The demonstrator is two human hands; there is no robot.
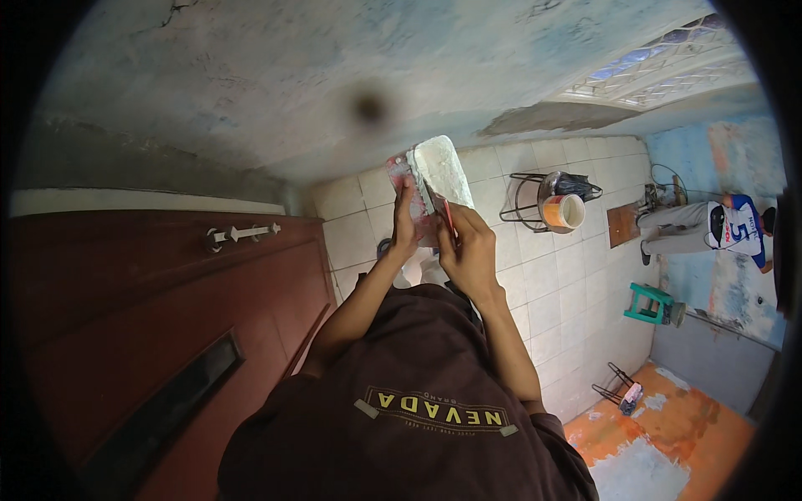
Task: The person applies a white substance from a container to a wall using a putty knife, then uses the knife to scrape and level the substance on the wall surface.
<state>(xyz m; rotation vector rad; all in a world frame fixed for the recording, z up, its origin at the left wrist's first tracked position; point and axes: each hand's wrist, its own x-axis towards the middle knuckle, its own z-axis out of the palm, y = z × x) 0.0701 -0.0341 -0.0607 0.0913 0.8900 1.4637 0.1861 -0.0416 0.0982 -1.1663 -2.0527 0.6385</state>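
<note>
My left hand (405, 224) is closed round the near left side of a red holder (402, 170), smeared with pale putty. White putty (443, 169) covers the broad rounded rectangular face beside its red part. My right hand (470, 250) grips a scraper with a thin red handle (449, 216). Its blade lies against the near edge of the white putty, mostly hidden by my fingers. Both hands are close together in front of my chest, above the tiled floor. Patchy, pale plaster covers the wall (276, 92) ahead of them.
A dark red door (159, 284) with a metal bolt stands at my left. To the right, an orange and white bucket (564, 214) rests on a metal-legged stool (525, 200). Farther right are a green stool (649, 302) and a person in grey trousers (685, 230) near the blue wall.
</note>
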